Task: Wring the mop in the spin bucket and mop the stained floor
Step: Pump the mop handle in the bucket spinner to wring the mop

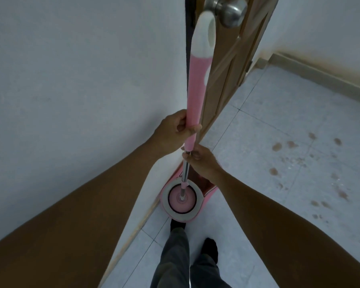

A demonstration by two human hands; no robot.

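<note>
A pink mop handle (196, 88) with a white tip stands nearly upright. Its metal shaft (185, 171) runs down to the round pink mop head (182, 199), which sits inside the spinner of the pink and white spin bucket (168, 206) on the floor by the wall. My left hand (175, 129) is closed around the lower pink grip. My right hand (202, 161) grips the metal shaft just below it. Brown stains (291, 146) dot the white tiled floor to the right.
A grey wall (71, 90) fills the left. A brown wooden door (237, 65) with a metal knob (229, 11) stands open just behind the handle. A stained skirting (324, 71) lines the far right wall. My legs and dark shoes (210, 248) are below the bucket.
</note>
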